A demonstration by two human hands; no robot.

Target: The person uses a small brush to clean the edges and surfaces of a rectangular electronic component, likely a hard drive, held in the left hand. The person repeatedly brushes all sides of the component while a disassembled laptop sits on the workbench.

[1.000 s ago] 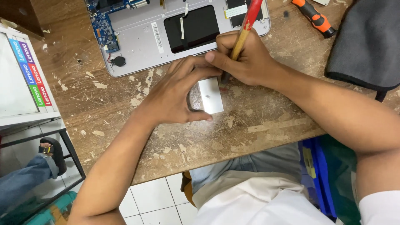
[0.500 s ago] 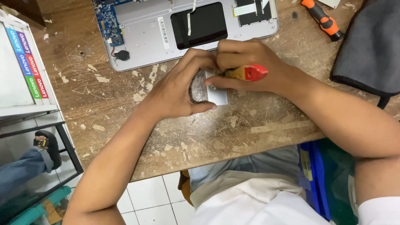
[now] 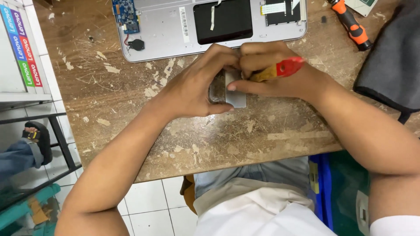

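Just below the opened laptop point(image 3: 210, 26), the left hand point(image 3: 197, 85) grips a small silver metal part point(image 3: 235, 94); the right hand point(image 3: 273, 74) clutches a red-handled screwdriver point(image 3: 280, 70) against it.

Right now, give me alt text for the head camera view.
Both hands, left hand and right hand, grip a small silver part on a scarred wooden table; the right also holds a red-handled tool. An opened laptop base lies just beyond.

Both hands, left point(image 3: 197, 87) and right point(image 3: 275, 74), around a small silver part point(image 3: 235, 94), red-handled tool point(image 3: 280, 70) in the right.
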